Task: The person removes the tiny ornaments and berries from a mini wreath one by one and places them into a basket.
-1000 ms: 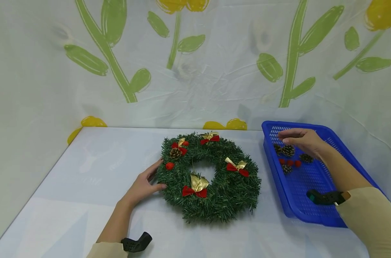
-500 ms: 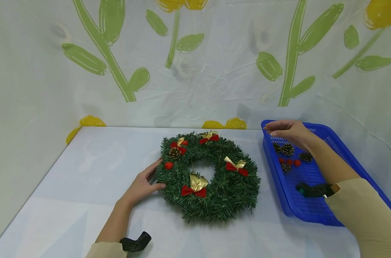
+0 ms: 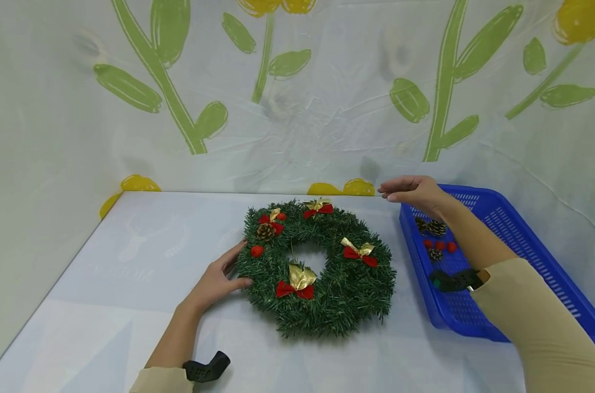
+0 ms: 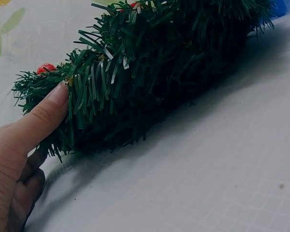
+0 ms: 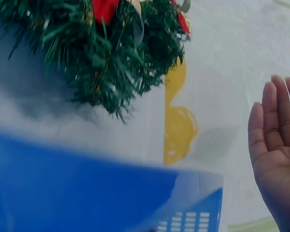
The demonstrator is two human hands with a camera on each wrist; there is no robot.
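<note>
A person's left hand point(image 3: 218, 283) is resting on the white worktop point(image 3: 130, 284) against the left edge of a green wreath point(image 3: 322, 305), its fingers point(image 4: 36, 121) lying nearly straight, thumb and fingertips pressing into the needles without curling round them. The right hand point(image 3: 415, 192) is hovering empty above the near-left corner of a blue basket point(image 3: 523, 240), just right of the wreath, fingers point(image 5: 273, 121) straight and together, palm showing. The wreath is lying flat at the middle of the worktop, wearing red-and-gold bows point(image 3: 358, 252), a pine cone point(image 3: 266, 233) and a red berry point(image 3: 257, 251). More pine cones point(image 3: 437, 227) and red berries point(image 3: 440, 245) are sitting inside the basket.
</note>
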